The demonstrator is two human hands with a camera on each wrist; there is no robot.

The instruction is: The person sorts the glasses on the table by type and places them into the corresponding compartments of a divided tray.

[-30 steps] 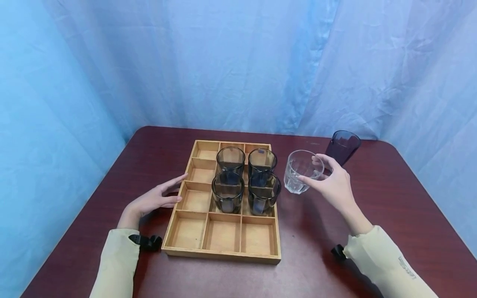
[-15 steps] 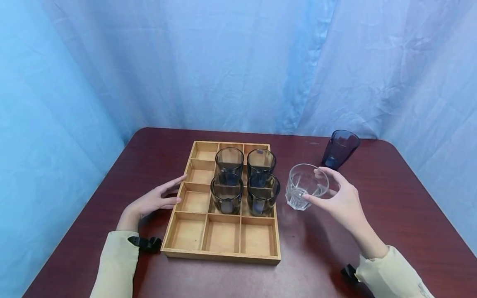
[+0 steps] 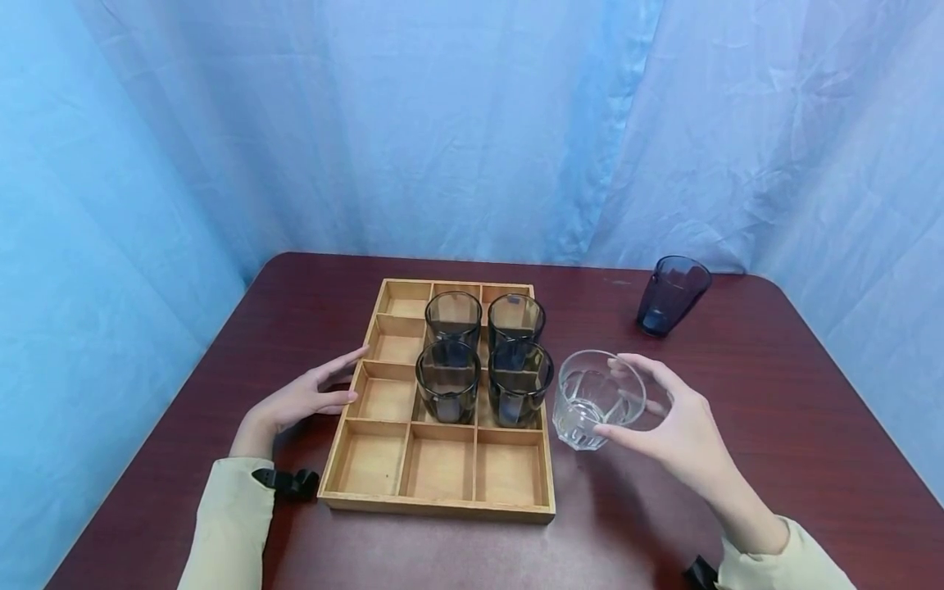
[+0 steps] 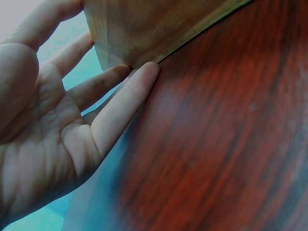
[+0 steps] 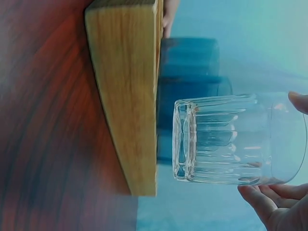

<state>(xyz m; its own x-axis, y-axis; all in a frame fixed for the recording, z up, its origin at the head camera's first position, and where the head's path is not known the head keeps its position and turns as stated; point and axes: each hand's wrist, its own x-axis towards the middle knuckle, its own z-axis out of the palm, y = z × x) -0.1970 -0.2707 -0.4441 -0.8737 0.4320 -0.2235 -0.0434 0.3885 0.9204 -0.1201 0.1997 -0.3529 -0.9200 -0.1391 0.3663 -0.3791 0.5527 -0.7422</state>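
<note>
My right hand (image 3: pixel 682 430) pinches a clear drinking glass (image 3: pixel 586 410) near its rim, thumb on the near side and fingers on the far side. The glass is raised beside the right edge of a wooden compartment tray (image 3: pixel 442 509); in the right wrist view its base (image 5: pixel 185 139) points toward the tray's side wall (image 5: pixel 127 96). Several smoky grey glasses (image 3: pixel 447 385) stand upright in the tray's middle and right columns. My left hand (image 3: pixel 306 397) lies at the tray's left side, its extended fingers (image 4: pixel 125 106) touching the wall in the left wrist view.
A dark purple tumbler (image 3: pixel 671 299) stands at the back right of the dark red table (image 3: pixel 767 385). Pale blue curtains (image 3: pixel 472 147) hang behind the table and along both sides. The tray's left column and front row hold no glasses.
My right hand has brought the clear glass nearer to the front and slightly left, away from the purple tumbler. The left hand stays at the tray's side.
</note>
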